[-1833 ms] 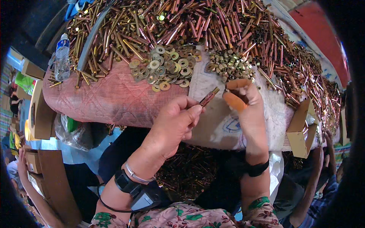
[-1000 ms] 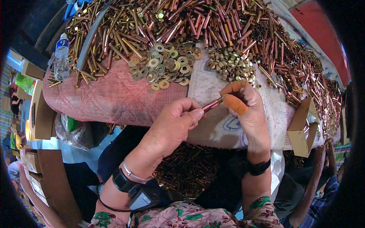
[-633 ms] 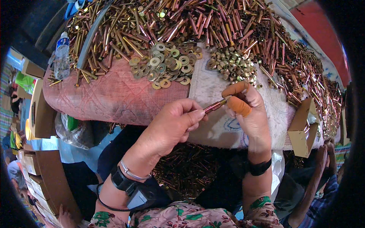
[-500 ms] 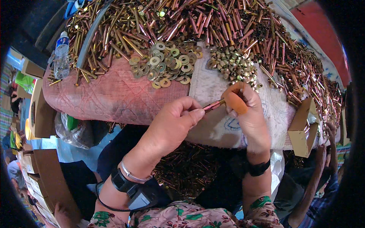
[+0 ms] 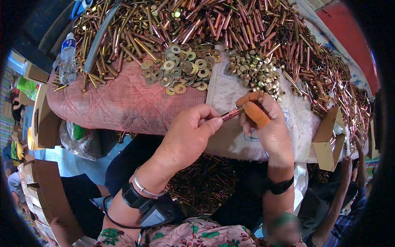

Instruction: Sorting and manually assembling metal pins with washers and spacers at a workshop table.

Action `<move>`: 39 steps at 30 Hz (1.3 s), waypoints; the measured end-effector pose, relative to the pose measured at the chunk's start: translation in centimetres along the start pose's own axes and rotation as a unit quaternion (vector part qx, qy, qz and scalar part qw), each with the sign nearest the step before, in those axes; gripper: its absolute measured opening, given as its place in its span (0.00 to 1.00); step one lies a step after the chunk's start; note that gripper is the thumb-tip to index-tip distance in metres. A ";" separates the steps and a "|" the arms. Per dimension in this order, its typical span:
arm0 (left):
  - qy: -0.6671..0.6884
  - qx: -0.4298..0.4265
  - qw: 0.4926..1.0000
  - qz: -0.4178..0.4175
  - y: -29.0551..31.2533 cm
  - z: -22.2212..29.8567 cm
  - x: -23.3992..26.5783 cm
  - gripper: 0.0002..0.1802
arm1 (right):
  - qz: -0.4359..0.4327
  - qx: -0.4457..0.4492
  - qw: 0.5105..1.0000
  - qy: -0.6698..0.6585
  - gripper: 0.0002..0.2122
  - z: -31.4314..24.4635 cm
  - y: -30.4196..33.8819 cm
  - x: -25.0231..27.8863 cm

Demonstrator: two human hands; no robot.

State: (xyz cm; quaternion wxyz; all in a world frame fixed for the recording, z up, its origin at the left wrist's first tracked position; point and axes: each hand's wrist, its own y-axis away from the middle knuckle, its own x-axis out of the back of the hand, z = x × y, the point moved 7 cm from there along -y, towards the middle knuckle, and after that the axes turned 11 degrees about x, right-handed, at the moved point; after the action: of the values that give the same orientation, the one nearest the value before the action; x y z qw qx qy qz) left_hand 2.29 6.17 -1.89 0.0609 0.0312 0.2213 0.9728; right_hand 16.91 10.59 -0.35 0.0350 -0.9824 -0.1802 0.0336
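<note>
My left hand (image 5: 191,131) is closed in a pinch round a sleeve anchor bolt (image 5: 233,114), a thin metal rod with a pinkish sleeve, pointing up to the right. Orange finger covers sit on the thumb and forefinger of my right hand (image 5: 271,125). Its fingers are curled round the bolt's far end, which they partly hide; whether a small nut is there I cannot make out. Just beyond the hands lie a heap of small cone-shaped nuts (image 5: 256,73) and, to its left, a pile of flat washers (image 5: 181,68).
Long yellowish bolts (image 5: 119,37) and pinkish metal sleeves (image 5: 255,24) cover the far side of the padded surface (image 5: 111,101). A plastic bottle (image 5: 67,61) stands at the left. An open carton (image 5: 327,142) is at the right edge, near another person's arms (image 5: 339,197).
My right hand has shifted slightly, its fingers curling differently at the bolt's end. The left hand keeps its pinch almost unmoved.
</note>
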 end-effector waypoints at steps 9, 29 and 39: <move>0.025 0.016 0.999 -0.021 0.0 -0.1 -0.1 0.05 | 0.029 0.054 0.991 0.120 0.07 -1.0 0.0 0.5; -0.020 0.002 1.000 -0.009 0.2 -0.2 0.3 0.04 | 0.057 0.146 0.955 0.252 0.09 -0.7 -0.3 -0.1; -0.062 0.009 0.998 -0.016 0.3 -0.3 -0.1 0.04 | 0.024 0.052 0.970 0.235 0.08 -0.4 0.1 0.8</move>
State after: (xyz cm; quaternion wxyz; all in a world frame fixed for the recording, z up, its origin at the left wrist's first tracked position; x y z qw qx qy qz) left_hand 2.31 5.73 -1.97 0.0894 0.0886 0.2259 0.9660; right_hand 17.77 10.73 -0.06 0.1269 -0.9636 -0.1414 -0.1880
